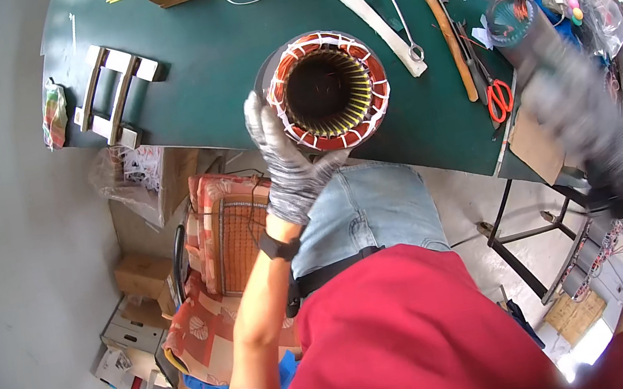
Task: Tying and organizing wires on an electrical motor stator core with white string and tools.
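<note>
A motor stator point(328, 90) with copper windings tied in white lacing stands open end up at the near edge of the green table point(220, 52). My left hand point(285, 162), in a grey knit glove, grips its near left side. My right hand point(585, 117), also gloved, is raised at the right of the table and blurred by motion. I cannot tell whether it holds anything. Nearest to it lie red-handled scissors point(498, 96) and a wooden-handled tool point(452, 45).
A long white strip point(362, 10) and a metal needle tool point(401, 16) lie behind the stator. A wooden frame point(113, 88) sits at the table's left end. Plastic bags and small parts crowd the right end. A cushioned chair point(225, 226) and cardboard boxes point(139, 279) stand below.
</note>
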Demonstrator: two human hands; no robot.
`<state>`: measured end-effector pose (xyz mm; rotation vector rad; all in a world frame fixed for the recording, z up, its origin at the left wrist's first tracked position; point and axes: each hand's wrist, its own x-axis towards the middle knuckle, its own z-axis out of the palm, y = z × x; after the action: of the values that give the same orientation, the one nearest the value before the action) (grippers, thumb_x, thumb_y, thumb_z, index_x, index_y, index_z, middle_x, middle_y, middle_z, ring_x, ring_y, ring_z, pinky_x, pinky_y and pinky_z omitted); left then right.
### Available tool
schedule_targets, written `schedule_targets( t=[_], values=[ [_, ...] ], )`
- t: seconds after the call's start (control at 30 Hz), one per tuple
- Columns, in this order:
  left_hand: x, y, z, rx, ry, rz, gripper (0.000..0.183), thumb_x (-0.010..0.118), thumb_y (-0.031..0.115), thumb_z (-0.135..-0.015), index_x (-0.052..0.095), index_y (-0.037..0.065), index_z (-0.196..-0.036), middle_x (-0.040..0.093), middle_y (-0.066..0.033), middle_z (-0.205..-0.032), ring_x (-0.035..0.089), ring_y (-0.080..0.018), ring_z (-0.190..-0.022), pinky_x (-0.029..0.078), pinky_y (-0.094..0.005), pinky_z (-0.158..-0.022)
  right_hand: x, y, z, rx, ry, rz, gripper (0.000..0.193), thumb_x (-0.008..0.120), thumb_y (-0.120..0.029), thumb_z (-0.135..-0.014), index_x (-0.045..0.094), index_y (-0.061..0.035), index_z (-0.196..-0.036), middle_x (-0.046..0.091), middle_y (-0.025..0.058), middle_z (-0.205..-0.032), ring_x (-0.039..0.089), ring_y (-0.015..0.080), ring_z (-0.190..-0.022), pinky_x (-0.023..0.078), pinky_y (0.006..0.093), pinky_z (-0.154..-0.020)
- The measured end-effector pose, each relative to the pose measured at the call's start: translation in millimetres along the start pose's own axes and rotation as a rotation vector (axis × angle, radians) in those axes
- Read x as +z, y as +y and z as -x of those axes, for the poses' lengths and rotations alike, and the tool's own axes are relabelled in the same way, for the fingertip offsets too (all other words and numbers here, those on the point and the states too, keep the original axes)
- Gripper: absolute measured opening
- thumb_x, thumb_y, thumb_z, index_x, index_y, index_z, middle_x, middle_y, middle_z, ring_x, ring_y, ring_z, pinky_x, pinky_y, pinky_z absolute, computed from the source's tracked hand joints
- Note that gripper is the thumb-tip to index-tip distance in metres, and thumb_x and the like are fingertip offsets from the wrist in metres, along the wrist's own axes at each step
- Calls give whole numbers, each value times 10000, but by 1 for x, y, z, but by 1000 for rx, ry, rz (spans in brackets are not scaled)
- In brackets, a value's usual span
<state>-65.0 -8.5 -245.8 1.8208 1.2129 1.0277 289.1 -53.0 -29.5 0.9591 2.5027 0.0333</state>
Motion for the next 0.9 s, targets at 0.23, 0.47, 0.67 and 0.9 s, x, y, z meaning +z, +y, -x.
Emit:
schedule_targets(
  t=[0.23,0.47,0.67,0.9],
  values=[
    [20,19,-14,57,111,-176,1440,896,524,-425,33,25,-1464,192,-240,-1457,242,-380,-1348,248,-460,-1109,8,-12,-14,1213,-139,-379,362,469,-220,-932,476,15,-1207,561,159,-1139,553,273,-1024,443,374,-903],
    [3,9,-12,121,-3,-161,1310,838,556,-532,75,46,-1467,134,-259,-1474,234,-390,-1360,283,-458,-1096,-33,20,17,891,308,-1325,328,581,-199,-900,509,-29,-1172,617,99,-1058,609,175,-906,485,281,-783],
    [10,12,-22,79,81,-47,1372,911,419,-363,158,95,-1463,226,-238,-1450,270,-430,-1321,240,-519,-1076,27,-43,-23,627,523,86,486,397,-179,-997,254,-11,-1430,443,75,-1332,515,192,-1102,472,354,-913],
    [-36,-4,-45,158,-268,-241,1373,869,548,-383,176,23,-1446,239,-225,-1467,217,-404,-1361,147,-535,-1101,-9,-47,-28,779,173,-1298,440,663,-217,-839,500,-30,-1202,580,127,-880,600,229,-744,501,353,-666]
  ],
)
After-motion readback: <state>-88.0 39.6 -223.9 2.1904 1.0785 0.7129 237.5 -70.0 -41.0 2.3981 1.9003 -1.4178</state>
